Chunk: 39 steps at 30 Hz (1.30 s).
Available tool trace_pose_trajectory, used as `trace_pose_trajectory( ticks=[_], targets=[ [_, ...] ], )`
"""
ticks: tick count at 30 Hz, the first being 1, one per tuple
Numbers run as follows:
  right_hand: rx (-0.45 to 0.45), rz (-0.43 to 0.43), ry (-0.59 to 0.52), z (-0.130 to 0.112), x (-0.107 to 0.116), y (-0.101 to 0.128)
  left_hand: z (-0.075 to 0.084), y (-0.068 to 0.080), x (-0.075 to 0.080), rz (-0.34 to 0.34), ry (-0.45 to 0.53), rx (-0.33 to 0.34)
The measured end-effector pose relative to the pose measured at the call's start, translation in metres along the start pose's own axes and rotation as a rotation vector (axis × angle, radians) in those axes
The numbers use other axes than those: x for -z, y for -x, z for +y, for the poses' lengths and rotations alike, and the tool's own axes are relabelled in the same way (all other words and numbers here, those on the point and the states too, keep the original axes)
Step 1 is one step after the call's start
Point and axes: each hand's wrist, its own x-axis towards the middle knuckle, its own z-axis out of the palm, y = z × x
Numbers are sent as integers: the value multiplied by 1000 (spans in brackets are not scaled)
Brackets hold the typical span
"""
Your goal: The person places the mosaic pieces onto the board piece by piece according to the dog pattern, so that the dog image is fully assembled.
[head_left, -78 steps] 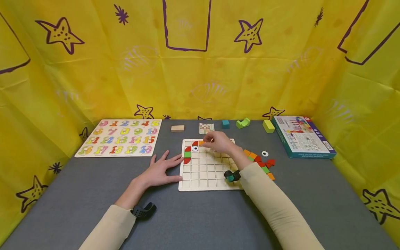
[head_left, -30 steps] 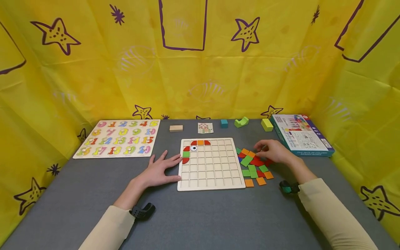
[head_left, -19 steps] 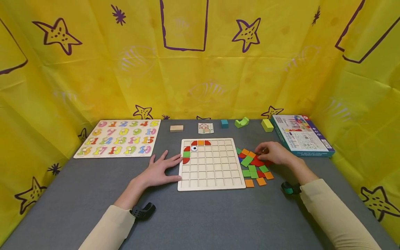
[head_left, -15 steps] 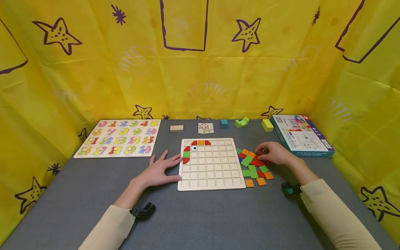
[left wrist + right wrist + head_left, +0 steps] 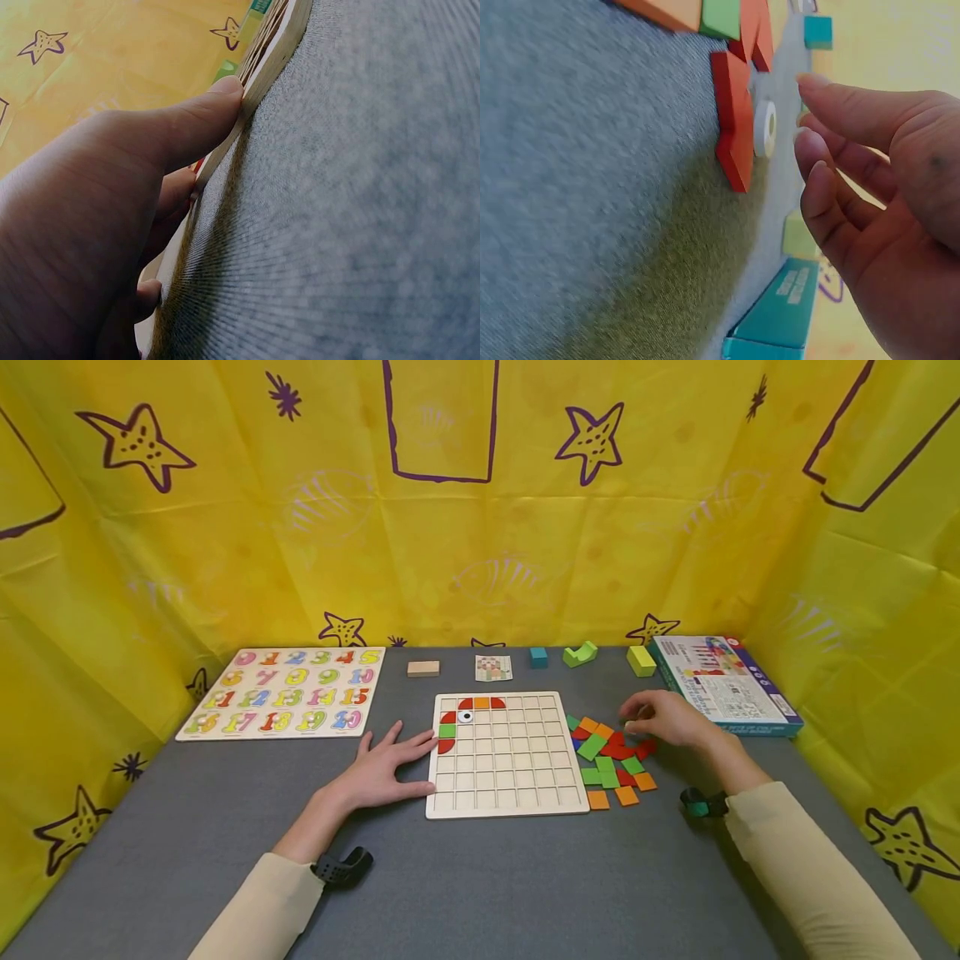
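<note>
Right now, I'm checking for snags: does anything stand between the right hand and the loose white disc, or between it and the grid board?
Nothing visible stands between the right hand and the white disc; loose tiles lie between the disc and the grid board.

near corner of box [image 5: 727, 681]: behind right hand [image 5: 671, 718] | picture on card [image 5: 493, 668]: too small to tell | sleeves [image 5: 258, 902]: cut by head view's lower edge | grid board [image 5: 271, 64]: cut atop left wrist view
</note>
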Motion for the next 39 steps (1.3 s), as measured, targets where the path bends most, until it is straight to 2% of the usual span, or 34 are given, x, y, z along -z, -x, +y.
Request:
trace_pose_trajectory(
  ticks=[11, 22, 29, 35, 39],
  targets=[
    [-10, -24, 21, 16, 1, -4, 0, 0, 0, 4, -6, 2],
    [-3, -21, 24, 14, 0, -7, 1, 1, 2, 6, 4, -6],
    [12, 9, 12, 4, 0, -14, 1, 1, 1, 5, 3, -3],
    [10, 40, -20, -19, -7, -26, 0, 1, 0, 9, -1, -11],
    [40, 52, -43, -35, -18, -37, -1, 1, 0, 13, -3, -15]
  ],
)
